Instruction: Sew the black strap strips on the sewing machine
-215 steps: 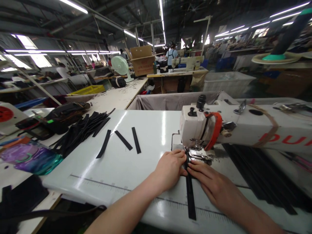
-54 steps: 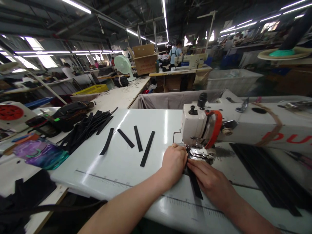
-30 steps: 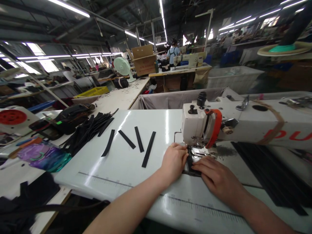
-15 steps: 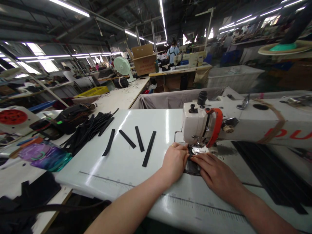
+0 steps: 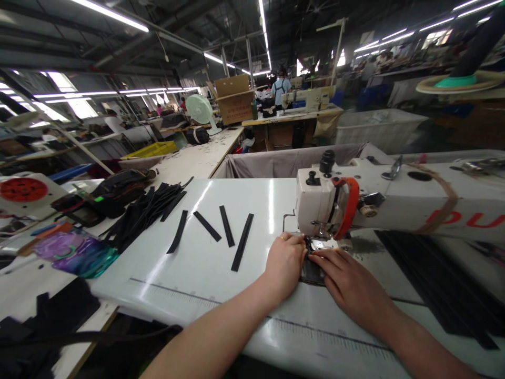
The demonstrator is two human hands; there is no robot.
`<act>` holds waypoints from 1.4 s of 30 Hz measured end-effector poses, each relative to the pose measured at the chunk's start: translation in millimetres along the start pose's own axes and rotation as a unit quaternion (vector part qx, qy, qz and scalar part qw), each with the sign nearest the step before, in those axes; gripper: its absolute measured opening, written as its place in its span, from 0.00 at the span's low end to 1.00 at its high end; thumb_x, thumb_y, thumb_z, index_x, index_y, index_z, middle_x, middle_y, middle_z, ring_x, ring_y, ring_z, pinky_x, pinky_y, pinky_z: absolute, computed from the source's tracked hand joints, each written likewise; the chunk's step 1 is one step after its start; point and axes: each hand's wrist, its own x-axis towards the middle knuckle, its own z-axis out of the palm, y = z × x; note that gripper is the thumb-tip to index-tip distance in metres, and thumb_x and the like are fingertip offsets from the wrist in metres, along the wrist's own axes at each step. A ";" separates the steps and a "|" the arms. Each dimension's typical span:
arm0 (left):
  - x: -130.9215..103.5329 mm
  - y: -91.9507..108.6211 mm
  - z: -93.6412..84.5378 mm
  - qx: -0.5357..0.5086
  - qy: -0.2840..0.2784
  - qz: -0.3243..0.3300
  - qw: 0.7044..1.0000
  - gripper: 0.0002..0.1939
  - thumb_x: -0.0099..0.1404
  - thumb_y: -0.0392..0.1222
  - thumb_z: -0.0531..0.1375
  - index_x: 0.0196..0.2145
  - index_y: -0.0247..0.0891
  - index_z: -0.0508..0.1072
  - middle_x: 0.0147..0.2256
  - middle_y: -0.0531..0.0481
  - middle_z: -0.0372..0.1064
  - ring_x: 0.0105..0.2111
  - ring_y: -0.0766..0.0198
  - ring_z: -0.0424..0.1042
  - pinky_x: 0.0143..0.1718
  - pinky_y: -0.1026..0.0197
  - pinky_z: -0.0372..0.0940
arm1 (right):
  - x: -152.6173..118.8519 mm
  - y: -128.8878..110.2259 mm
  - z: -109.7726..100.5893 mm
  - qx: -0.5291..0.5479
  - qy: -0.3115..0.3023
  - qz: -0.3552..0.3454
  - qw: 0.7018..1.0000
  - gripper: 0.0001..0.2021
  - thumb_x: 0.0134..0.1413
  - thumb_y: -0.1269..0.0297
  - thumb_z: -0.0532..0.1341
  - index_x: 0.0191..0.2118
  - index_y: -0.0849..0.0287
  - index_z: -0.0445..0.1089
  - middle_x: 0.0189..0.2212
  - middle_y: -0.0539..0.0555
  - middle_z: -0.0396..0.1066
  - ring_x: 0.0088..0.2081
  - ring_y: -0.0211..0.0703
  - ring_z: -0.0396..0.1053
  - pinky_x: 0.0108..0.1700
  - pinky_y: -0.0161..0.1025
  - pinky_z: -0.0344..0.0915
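At the needle end of a white sewing machine [image 5: 315, 202], both hands meet over a small dark piece. My left hand [image 5: 284, 263] is closed, its fingertips gripping a black strip [image 5: 308, 251] just before the presser foot. From the other side my right hand [image 5: 349, 276] pinches the same strip, fingers close together and thumb tucked below. Most of the strip is hidden by the fingers and the machine head. Left of my hands, several short black strips [image 5: 242, 242] lie apart on the pale sewing table [image 5: 197, 287].
Long black strips [image 5: 430, 284] lie under the machine arm at right. A heap of black strips [image 5: 145, 213] covers the table's left edge, near a shiny purple-green pouch [image 5: 74, 250]. A printed ruler scale runs along the front. Farther back are a fan [image 5: 199, 109] and a person [image 5: 280, 88].
The view has shifted very slightly. Both hands stay in place at the presser foot with the black strip, and the loose strips have not moved.
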 end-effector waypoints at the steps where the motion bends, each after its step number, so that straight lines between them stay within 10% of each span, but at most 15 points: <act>1: 0.5 0.4 -0.4 0.001 -0.003 0.000 1.000 0.14 0.71 0.34 0.52 0.31 0.35 0.75 0.40 0.47 0.75 0.41 0.59 0.69 0.47 0.55 0.65 | 0.0 -0.2 0.1 0.001 0.001 0.003 1.000 0.19 0.54 0.77 0.53 0.51 0.63 0.67 0.45 0.60 0.70 0.45 0.51 0.68 0.48 0.52 0.70; 18: 1.0 -5.7 6.5 0.008 -0.040 -0.002 0.999 0.13 0.70 0.46 0.56 0.48 0.37 0.70 0.49 0.44 0.68 0.44 0.60 0.70 0.46 0.52 0.69 | -1.3 15.1 11.4 -0.043 0.078 -0.070 0.994 0.16 0.57 0.70 0.51 0.50 0.62 0.68 0.43 0.60 0.72 0.42 0.52 0.70 0.42 0.48 0.69; 27: -6.0 -7.1 -14.3 0.036 -0.052 0.019 0.998 0.09 0.69 0.37 0.54 0.37 0.40 0.74 0.40 0.44 0.72 0.42 0.57 0.69 0.44 0.54 0.66 | -23.0 41.2 44.1 0.018 0.068 -0.057 0.996 0.20 0.59 0.64 0.52 0.56 0.56 0.63 0.48 0.61 0.71 0.47 0.60 0.70 0.47 0.57 0.65; 35: -21.0 -61.2 -75.0 0.175 -0.055 -0.372 0.910 0.14 0.69 0.29 0.48 0.47 0.35 0.68 0.40 0.42 0.70 0.38 0.58 0.73 0.36 0.60 0.67 | -22.6 41.6 41.6 0.016 0.062 -0.039 0.997 0.20 0.59 0.63 0.52 0.56 0.52 0.64 0.49 0.58 0.71 0.48 0.57 0.70 0.48 0.52 0.67; 42: -15.9 -94.0 -85.0 0.216 0.026 -0.403 0.889 0.18 0.69 0.27 0.44 0.47 0.30 0.70 0.49 0.32 0.67 0.54 0.47 0.63 0.53 0.44 0.61 | -2.3 12.4 7.5 -0.002 0.064 -0.029 0.998 0.16 0.60 0.69 0.51 0.51 0.57 0.69 0.46 0.57 0.72 0.44 0.49 0.71 0.45 0.45 0.70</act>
